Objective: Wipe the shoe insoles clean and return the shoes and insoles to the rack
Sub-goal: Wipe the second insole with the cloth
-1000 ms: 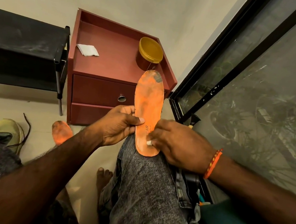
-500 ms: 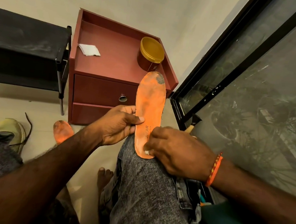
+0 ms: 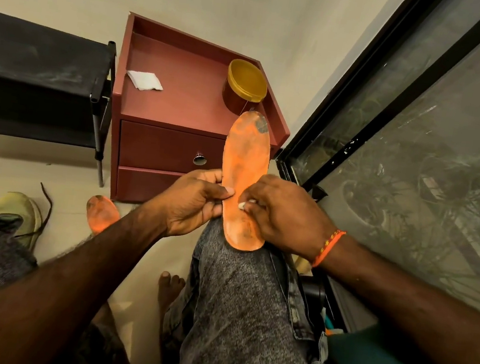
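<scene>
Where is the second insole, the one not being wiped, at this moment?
In the head view, the second insole lies on the floor at lower left, in front of the red cabinet, right of the yellow shoe and partly hidden behind the left forearm.

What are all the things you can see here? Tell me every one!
Insole: one, orange and dirty, propped on the knee.
Second insole: one, orange, on the floor, partly hidden by the arm.
Shoes: two, pale yellow-green, on the floor at left; one only just in view.
Rack: one, black, by the wall.
Cabinet: one, red-brown, with drawers.
Tub: one, yellow lid, on the cabinet.
Cloth: one, white, folded, on the cabinet.
Window: one, black frame, at right.
Wipe: one small white piece, in the right hand.
Left hand: holds the insole's edge.
Right hand: presses the wipe on the insole; orange wristband.
</scene>
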